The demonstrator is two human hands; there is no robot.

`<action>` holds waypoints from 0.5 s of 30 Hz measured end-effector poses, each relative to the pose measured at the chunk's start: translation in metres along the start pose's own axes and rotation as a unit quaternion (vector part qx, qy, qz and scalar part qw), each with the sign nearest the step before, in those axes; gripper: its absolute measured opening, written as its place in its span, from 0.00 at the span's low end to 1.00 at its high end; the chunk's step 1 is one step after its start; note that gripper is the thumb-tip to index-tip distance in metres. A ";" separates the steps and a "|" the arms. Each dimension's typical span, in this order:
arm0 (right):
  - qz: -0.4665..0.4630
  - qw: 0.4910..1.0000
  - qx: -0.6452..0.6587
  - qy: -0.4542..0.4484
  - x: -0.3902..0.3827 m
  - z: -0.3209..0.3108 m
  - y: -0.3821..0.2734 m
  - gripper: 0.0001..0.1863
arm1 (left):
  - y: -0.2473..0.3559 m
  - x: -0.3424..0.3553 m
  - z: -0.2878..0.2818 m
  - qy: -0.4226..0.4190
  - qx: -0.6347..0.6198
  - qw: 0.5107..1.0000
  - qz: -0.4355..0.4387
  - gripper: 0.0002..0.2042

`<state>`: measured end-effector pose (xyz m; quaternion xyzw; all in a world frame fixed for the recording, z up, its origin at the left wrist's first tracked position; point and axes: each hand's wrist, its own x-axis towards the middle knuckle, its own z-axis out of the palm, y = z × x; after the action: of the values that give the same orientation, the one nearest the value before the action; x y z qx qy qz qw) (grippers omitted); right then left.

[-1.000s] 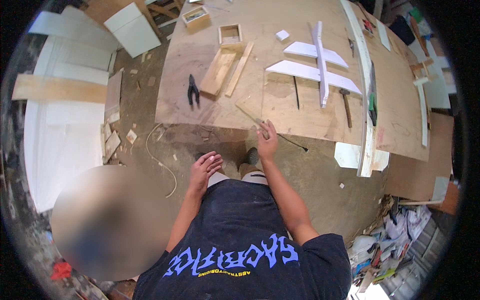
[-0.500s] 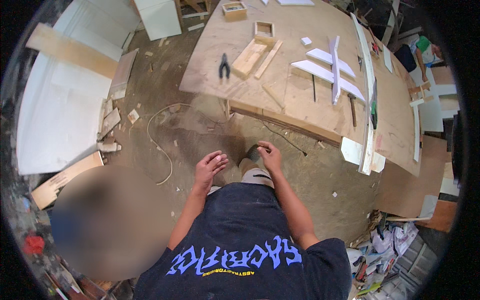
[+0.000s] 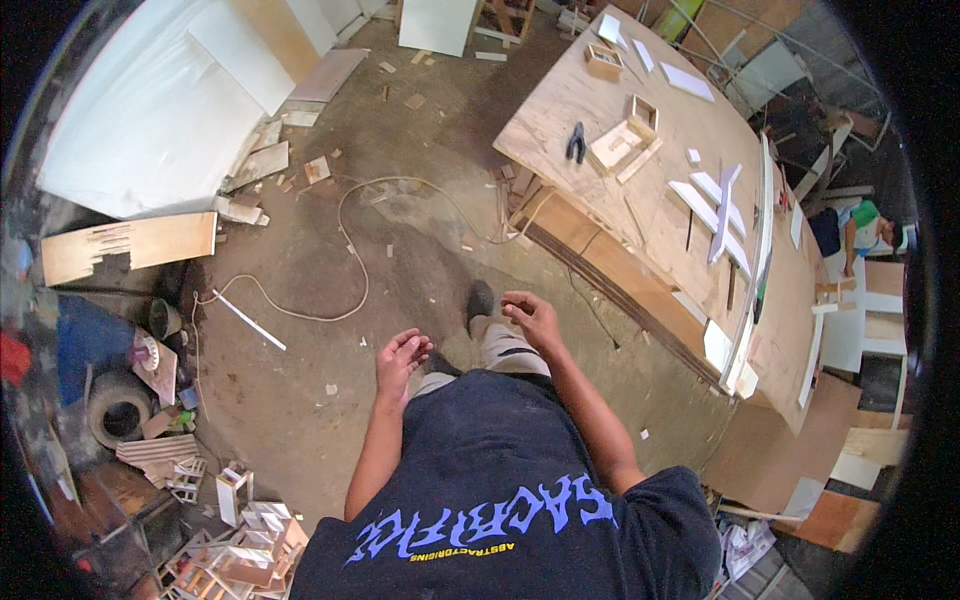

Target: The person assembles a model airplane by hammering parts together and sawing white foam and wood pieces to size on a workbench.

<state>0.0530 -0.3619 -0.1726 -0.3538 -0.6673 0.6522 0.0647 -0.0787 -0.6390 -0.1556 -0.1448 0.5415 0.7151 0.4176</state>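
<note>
At the near middle, the left hand point(image 3: 403, 360) and right hand point(image 3: 533, 318) hung over the floor point(image 3: 300, 350), apparently empty; the left fingers curled loosely together, the right ones bent, thumb near forefinger. On the surface point(image 3: 548, 118) at far right, white strips point(image 3: 723, 213) lay crossed, seemingly part-assembled; whether they were fastened could not be told. A small box point(image 3: 643, 115) looked joined, while a white block point(image 3: 693, 156) lay loose.

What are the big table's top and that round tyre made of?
The tabletop looks like wood, maybe plywood, seemingly unpainted: it's tan, dull and mottled. The tyre is probably rubber with a dull finish: it's a thick, dark ring.
</note>
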 end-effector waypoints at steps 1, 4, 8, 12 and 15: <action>0.000 1.000 -0.005 -0.004 0.007 0.006 -0.010 0.16 | 0.005 0.005 -0.002 0.001 -0.013 1.000 0.005 0.14; 0.004 0.999 -0.017 -0.027 0.035 0.032 -0.033 0.17 | 0.023 0.028 -0.007 -0.025 -0.037 0.998 0.033 0.14; 0.012 0.998 -0.004 -0.065 0.079 0.079 -0.057 0.18 | 0.066 0.068 -0.015 -0.013 0.010 0.998 0.059 0.15; 0.000 0.993 -0.045 -0.105 0.155 0.133 -0.069 0.18 | 0.122 0.114 -0.034 0.013 0.019 0.997 0.067 0.15; 0.006 0.988 -0.071 -0.136 0.221 0.175 -0.085 0.20 | 0.166 0.146 -0.052 0.049 0.008 0.998 0.050 0.15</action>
<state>-0.2396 -0.3741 -0.2025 -0.2693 -0.7125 0.6455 -0.0563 -0.3053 -0.6324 -0.1630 -0.1488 0.5734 0.7230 0.3554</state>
